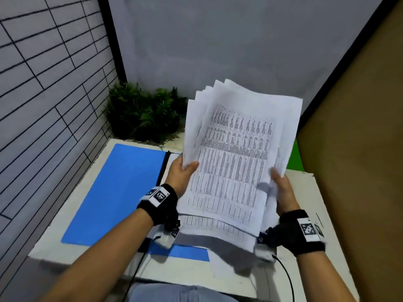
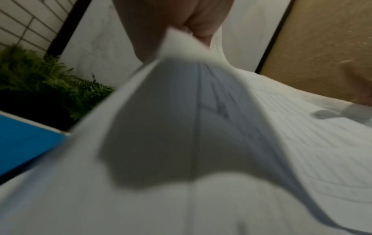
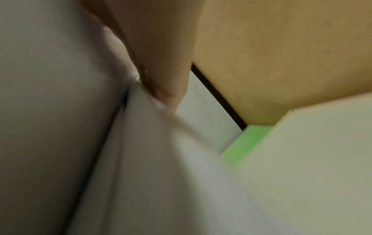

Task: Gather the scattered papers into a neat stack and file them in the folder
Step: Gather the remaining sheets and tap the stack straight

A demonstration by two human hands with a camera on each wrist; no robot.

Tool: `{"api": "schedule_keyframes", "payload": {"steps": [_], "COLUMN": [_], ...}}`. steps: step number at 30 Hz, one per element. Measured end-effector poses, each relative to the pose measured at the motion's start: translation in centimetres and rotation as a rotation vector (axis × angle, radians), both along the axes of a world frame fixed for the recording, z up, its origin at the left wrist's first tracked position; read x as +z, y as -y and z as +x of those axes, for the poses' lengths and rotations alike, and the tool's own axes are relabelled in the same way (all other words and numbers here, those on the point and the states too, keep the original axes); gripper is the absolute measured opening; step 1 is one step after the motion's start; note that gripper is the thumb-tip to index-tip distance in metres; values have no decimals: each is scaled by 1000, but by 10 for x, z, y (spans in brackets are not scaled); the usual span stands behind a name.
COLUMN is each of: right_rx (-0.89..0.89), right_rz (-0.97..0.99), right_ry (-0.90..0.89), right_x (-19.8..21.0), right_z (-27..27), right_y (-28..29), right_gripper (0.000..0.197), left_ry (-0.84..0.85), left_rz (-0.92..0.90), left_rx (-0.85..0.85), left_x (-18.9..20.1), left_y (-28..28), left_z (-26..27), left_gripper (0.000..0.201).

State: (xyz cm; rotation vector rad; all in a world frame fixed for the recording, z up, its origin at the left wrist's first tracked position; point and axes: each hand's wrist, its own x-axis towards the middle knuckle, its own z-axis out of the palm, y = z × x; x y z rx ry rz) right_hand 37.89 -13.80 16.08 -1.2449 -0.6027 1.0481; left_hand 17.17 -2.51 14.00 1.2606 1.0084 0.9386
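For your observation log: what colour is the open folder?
Bright blue folder, clearest in the head view.

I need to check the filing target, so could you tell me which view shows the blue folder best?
The head view: the open blue folder lies flat on the table. The left wrist view shows only a blue corner; the right wrist view shows none.

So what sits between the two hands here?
The papers, unevenly fanned, span from the left hand to the right hand; each grips one side. The head view shows it.
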Motion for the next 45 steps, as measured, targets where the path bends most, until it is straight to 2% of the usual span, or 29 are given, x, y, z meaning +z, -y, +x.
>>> {"api": "schedule_keyframes", "payload": {"steps": [1,3,4,7,11,12,14,17,19,21,23,25,27,29,30,33,41,43,45], "right_rx": [-27,-108,-120,-49,28,22,16,50,-48,-175,-288,-382,-463,-518,-532,-566,-606,-615,-619], "right_rz": [-31,-26,2,114,63,36,-33,-153,-189,-220,-233,-251,-293,-347,-379,-404,-484,-484,-486], "right_ry": [144,294,323,363,288,278,286,360,411,441,472,471,450,452,464,494,513,481,454], "right_x": [-2,-3,-2,3,-10,-17,-32,-53,-59,-55,-48,-43,-41,-41,-43,-50,-60,-61,-62], "right_z": [3,9,13,11,11,13,12,-1,-2,7,23,45,65,77,79,80,78,78,79], "right_y": [0,-2,-4,-4,-1,-1,-2,-8,-13,-13,-8,2,14,23,26,32,40,41,42], "right_gripper": [50,25,27,40,56,51,32,30,15,7,13,25,15,5,5,31,37,39,35], "left_ry": [10,81,133,180,281,289,250,78,59,-23,-301,-602,-924,-1113,-1151,-1220,-1226,-1160,-1019], "left_rz": [25,30,36,151,228,214,163,-8,-113,-155,-138,-147,-96,-36,-26,-70,-204,-236,-274], "left_rx": [0,-17,-42,-115,-139,-132,-137,-180,-167,-215,-287,-265,-252,-230,-211,-160,-211,-263,-229], "left_x": [4,17,23,32,26,22,8,-20,-39,-57,-85,-116,-140,-152,-153,-150,-145,-143,-143], "left_y": [3,6,5,-4,-6,-7,-6,1,-2,-10,-22,-32,-34,-29,-25,-18,-7,-1,7], "left_z": [-1,-2,-3,-6,-9,-10,-9,5,16,15,0,-25,-48,-56,-55,-41,-1,8,17], "left_gripper": [19,20,28,79,110,109,94,67,43,37,51,59,61,65,68,76,53,40,36]}}
